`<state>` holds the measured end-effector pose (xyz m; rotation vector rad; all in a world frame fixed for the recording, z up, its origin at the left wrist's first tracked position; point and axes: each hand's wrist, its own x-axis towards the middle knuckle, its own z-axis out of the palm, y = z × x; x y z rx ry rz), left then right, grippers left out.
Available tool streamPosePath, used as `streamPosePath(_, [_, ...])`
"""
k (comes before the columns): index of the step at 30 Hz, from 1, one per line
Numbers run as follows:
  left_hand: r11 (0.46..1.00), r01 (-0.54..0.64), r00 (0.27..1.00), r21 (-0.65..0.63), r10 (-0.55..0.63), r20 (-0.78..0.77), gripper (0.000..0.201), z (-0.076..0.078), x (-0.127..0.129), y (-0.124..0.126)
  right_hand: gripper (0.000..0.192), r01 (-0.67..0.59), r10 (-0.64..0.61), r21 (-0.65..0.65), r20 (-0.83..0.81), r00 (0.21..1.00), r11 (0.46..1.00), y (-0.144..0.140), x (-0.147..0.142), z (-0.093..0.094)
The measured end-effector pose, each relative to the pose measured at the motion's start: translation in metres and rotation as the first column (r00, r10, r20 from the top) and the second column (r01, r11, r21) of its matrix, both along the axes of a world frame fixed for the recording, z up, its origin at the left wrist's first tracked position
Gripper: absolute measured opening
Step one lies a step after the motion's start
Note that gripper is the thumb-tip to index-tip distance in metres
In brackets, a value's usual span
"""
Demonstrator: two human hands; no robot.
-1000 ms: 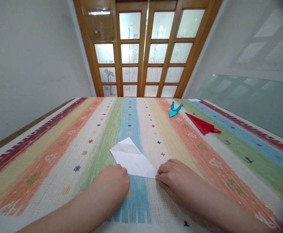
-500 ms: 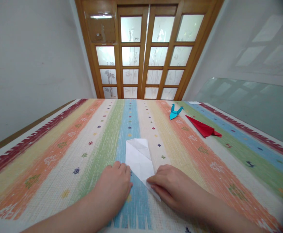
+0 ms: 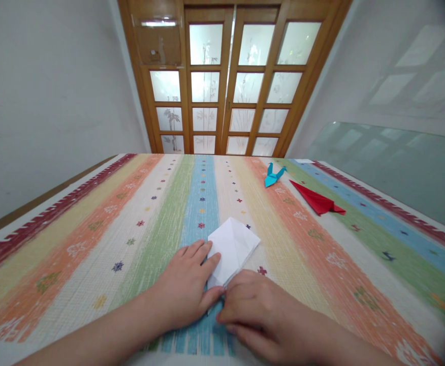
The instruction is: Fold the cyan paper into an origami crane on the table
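I see left hand (image 3: 186,284) flat, fingers pressing white paper (image 3: 233,247) on worktop (image 3: 93,229) | right hand (image 3: 251,310) fingers curled over near corner | risk: paper slides on cloth, crease lands crooked

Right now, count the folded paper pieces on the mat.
3. A white folded paper under both hands; a blue paper crane far right; a red folded paper beside it.

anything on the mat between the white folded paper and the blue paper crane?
Nothing. In the head view, only bare striped mat lies between the white paper and the blue crane.
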<state>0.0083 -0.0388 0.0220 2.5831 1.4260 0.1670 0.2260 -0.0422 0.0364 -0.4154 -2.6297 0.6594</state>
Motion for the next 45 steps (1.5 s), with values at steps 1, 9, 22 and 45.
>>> streamPosePath(1, [1.0,0.021,1.0,-0.013,-0.021,0.005,0.066,0.0,0.0,0.0,0.023,0.089,-0.088,0.022,-0.037,0.995,0.996,0.004,0.003,0.0])
streamPosePath(9, [0.994,0.109,0.991,-0.016,-0.107,0.085,0.06,-0.003,-0.001,0.003,0.036,0.72,-0.71,0.085,-0.116,0.694,0.689,0.066,0.043,-0.029])
streamPosePath(22, [0.986,0.151,0.974,0.071,-0.161,0.158,0.04,-0.01,-0.008,0.015,0.06,0.79,-0.798,0.186,0.308,0.519,0.585,0.08,0.052,-0.051])
streamPosePath(45, [0.987,-0.052,0.977,0.152,0.019,0.214,0.026,0.008,-0.011,0.016,0.025,0.31,-0.712,-0.757,-0.277,0.646,0.576,0.043,0.026,-0.012])
